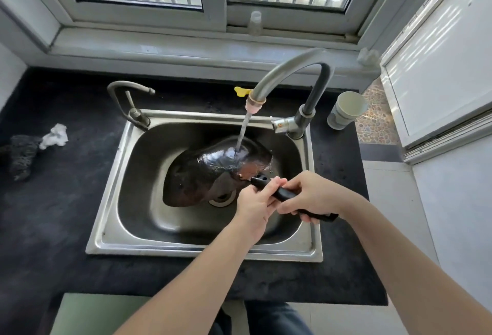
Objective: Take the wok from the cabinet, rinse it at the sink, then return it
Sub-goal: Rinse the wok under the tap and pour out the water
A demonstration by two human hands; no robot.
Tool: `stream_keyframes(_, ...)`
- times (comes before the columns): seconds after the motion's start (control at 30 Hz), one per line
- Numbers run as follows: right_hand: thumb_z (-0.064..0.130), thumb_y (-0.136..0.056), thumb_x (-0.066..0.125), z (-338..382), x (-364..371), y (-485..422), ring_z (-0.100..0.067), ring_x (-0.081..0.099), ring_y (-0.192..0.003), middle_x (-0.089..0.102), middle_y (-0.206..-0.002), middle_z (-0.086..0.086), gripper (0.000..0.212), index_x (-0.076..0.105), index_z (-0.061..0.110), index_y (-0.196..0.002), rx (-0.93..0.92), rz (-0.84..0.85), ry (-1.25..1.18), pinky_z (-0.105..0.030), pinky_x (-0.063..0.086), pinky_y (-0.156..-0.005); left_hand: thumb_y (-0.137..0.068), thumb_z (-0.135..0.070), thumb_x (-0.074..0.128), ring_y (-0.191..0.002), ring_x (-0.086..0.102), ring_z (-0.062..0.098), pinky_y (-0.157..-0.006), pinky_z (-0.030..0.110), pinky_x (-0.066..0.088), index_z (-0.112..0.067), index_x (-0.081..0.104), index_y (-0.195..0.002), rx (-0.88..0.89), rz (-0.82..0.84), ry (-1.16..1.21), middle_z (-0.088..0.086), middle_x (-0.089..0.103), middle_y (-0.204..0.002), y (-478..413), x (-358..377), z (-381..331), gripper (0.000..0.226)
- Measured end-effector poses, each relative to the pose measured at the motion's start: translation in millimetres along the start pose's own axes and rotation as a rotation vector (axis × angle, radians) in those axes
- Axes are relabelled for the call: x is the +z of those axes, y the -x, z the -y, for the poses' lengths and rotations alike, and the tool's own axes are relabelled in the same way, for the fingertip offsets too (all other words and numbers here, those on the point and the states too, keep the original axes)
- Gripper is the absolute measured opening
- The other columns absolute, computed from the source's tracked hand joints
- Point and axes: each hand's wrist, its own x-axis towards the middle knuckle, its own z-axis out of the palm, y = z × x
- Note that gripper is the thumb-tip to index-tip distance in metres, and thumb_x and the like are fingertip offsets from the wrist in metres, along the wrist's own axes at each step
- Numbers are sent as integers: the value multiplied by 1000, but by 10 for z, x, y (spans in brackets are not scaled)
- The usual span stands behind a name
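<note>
1. Both hands are clamped on the handle of the wok. My left hand curls its fingers round the handle near the bowl end. My right hand grips it further back, close beside the left.
2. I see the handle's tail sticking out past the right hand's fingers.
3. The wok sits tilted in the sink, its dark outer side turned up, partly over the drain.
4. Water runs from the faucet and strikes the wok's upper side, spreading in a shiny sheet.
5. A 2nd, smaller tap stands at the sink's back left corner.
6. On the black counter, left of the sink, I see a crumpled white paper just beside a dark rag.
7. A pale cup stands right of the faucet's base.
8. A small yellow piece lies behind the sink.
9. A clear bottle stands on the window sill.
</note>
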Motion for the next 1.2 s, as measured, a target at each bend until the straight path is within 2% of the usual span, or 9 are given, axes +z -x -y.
stream_keyframes(0.1,23,-85,75,-49,-111,-56,-20,63,-49,70,-67,-15,18,70,14,-100,-2,12,125,-30,55,-49,-93,-15,67,-106,72,27,-92,36,58,4,68,-114,5,-30,55,19,73,-114,-60,56,70,28)
stream_keyframes(0.17,24,-82,76,-86,-151,-98,-25,66,-52,74,-74,-22,19,69,19,-99,-16,25,172,-31,57,-51,-93,-13,67,-106,73,26,-92,35,58,1,69,-109,27,-56,84,19,74,-113,-86,90,115,22)
stream_keyframes(0.23,23,-82,77,-120,-172,-134,-22,65,-50,73,-75,-23,21,69,18,-100,-37,34,185,-30,56,-49,-93,-9,66,-105,73,27,-91,33,59,2,69,-106,53,-84,101,19,74,-111,-106,115,152,18)
stream_keyframes(0.37,21,-85,75,-151,-242,-165,-15,61,-42,66,-60,-8,17,69,15,-100,-79,59,191,-30,53,-46,-91,-8,69,-108,71,30,-96,38,57,8,64,-114,99,-109,92,23,72,-114,-162,144,180,29)
stream_keyframes(0.53,15,-88,71,-121,-447,-239,-15,56,-38,61,-50,-2,15,68,6,-99,-104,110,214,-32,51,-46,-89,-10,71,-110,70,31,-101,43,54,9,61,-120,95,-128,138,24,70,-118,-229,247,136,38)
stream_keyframes(0.7,18,-87,73,-38,-665,-362,-19,58,-43,64,-59,-13,20,67,3,-99,-97,167,283,-32,51,-47,-94,-9,67,-109,71,28,-85,28,61,11,59,-123,79,-159,195,23,71,-118,-285,395,57,36)
stream_keyframes(0.83,19,-87,74,-17,-795,-415,-25,57,-49,63,-62,-14,23,68,2,-101,-81,187,276,-26,49,-42,-93,-12,69,-102,73,22,-77,24,61,8,61,-120,61,-193,172,17,75,-111,-359,477,10,35)
stream_keyframes(1.0,17,-90,73,-61,-860,-369,-15,53,-42,61,-52,1,15,71,3,-96,-82,202,194,-27,47,-44,-88,-20,75,-101,73,23,-90,34,59,1,61,-117,33,-213,80,14,75,-108,-442,519,-5,38)
stream_keyframes(1.2,16,-89,74,-107,-788,-252,-15,51,-43,61,-59,-4,13,74,4,-93,-56,184,47,-25,44,-43,-83,-25,80,-96,75,25,-90,40,60,-2,58,-121,-2,-188,-25,17,72,-112,-438,490,-27,50)
